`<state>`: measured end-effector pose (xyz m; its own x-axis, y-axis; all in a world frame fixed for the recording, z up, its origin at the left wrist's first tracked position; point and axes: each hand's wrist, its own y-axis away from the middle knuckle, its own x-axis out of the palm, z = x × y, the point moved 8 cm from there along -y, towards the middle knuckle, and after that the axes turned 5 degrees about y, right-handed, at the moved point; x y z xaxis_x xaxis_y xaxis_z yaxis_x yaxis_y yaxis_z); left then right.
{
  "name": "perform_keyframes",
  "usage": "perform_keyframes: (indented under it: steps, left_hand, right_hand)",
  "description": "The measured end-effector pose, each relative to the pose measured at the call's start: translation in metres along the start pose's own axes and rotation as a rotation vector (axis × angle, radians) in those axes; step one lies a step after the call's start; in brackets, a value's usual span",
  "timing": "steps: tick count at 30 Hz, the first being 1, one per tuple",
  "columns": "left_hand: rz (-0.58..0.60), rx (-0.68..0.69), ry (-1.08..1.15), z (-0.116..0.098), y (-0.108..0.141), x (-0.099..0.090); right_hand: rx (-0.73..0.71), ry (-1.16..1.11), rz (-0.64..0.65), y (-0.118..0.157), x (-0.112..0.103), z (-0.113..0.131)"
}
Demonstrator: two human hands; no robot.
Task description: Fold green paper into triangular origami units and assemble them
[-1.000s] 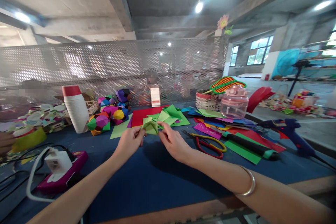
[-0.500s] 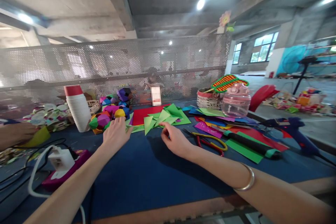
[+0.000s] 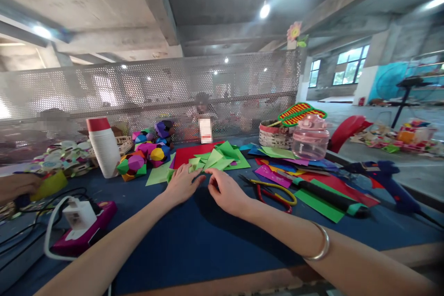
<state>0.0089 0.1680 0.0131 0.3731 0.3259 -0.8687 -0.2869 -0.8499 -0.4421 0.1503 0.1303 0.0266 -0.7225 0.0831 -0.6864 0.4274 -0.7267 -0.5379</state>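
My left hand (image 3: 183, 182) lies over the near left part of a pile of green paper pieces (image 3: 222, 155), its fingers stretched out and touching the paper. Close beside it, my right hand (image 3: 227, 189) is at the near edge of the pile with its fingers curled in. Whatever those fingers may pinch is hidden. A light green sheet (image 3: 157, 175) lies left of my left hand. Behind the pile is a red sheet (image 3: 183, 153). To the right of my right hand lie pliers with red and yellow handles (image 3: 274, 189).
On the left stand stacked paper cups (image 3: 104, 150), colourful folded-paper balls (image 3: 133, 164) and a purple power strip (image 3: 104, 215) with cables. At right are a pink bottle (image 3: 311, 138), a black-handled tool (image 3: 333, 198) and a glue gun (image 3: 395, 185). Another person's hand (image 3: 21, 187) shows far left.
My left hand has moved right and nearer, from beside the paper balls to the green pile, uncovering the light green sheet. My right hand has shifted slightly left.
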Motion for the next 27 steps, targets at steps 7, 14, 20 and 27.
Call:
perform_keyframes:
  steps: [7, 14, 20, 27]
  left_hand:
    - [-0.140, -0.072, 0.035, 0.015, 0.000, -0.028]
    - [-0.163, 0.104, 0.180, -0.026, 0.029, -0.052]
    - [-0.143, 0.088, 0.627, -0.046, 0.036, -0.056]
    - [-0.069, -0.332, 1.045, -0.015, 0.032, -0.031]
  right_hand:
    - [0.112, -0.164, -0.034, -0.002, -0.005, -0.007]
    - [0.398, -0.507, -0.092, -0.003, -0.007, -0.026]
    - [0.381, -0.624, -0.111, -0.009, -0.009, -0.028]
    - [0.285, -0.375, -0.119, -0.016, -0.014, -0.045]
